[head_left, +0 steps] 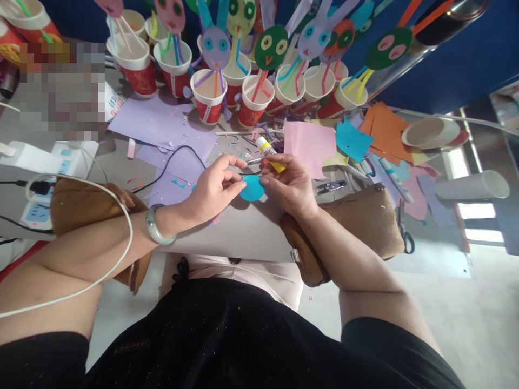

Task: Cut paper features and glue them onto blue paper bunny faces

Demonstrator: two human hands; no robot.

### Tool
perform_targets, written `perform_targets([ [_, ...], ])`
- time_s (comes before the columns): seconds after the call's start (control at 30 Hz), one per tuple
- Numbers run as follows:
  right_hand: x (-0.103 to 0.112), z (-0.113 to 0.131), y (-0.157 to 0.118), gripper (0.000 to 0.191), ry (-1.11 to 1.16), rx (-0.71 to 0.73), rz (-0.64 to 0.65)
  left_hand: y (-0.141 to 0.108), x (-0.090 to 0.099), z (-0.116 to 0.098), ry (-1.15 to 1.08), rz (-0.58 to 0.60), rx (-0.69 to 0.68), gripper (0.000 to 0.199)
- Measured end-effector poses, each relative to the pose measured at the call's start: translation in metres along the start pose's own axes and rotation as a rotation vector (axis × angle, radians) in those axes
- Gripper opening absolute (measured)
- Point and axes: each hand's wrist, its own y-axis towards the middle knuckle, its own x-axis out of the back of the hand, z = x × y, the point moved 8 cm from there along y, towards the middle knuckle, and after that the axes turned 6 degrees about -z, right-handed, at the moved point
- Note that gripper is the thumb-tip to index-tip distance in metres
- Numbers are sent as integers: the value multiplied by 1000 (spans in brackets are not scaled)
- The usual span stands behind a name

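A blue paper circle [252, 189] is held up between my two hands over the front of the table. My left hand [219, 189] is closed, pinching the circle's left edge between thumb and fingers. At the circle's right edge, my right hand [290, 183] is closed with its thumb on the paper. Just beyond the right fingers shows a yellow and white glue stick [265, 147]; its lower end lies behind or against them, and I cannot tell whether they touch it. Purple paper sheets [158, 124] lie beyond my left hand, a pink sheet [310, 143] beyond my right.
Red and white paper cups [208, 108] with paper animal faces on straws line the back. Small snips [330, 187] and a brown pouch [357, 219] lie on the right. A power strip [38, 208] sits at left, and a white cable [125, 216] crosses above my left arm.
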Motion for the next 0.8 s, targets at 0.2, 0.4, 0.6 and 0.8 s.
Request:
perform_targets([
  [0.2,4,-1,1,51,43,5,-33,0,2,2,-76,-7,33,25],
  [0.4,7,-3,2,51,60,35,-47,4,4,-2,-121,-53,-49,19],
  [0.6,9,-2,2,50,40,65,-69,1,-2,2,-164,3,49,34],
  [0.8,7,1,1,42,58,53,-81,-1,-6,2,-286,15,142,33],
])
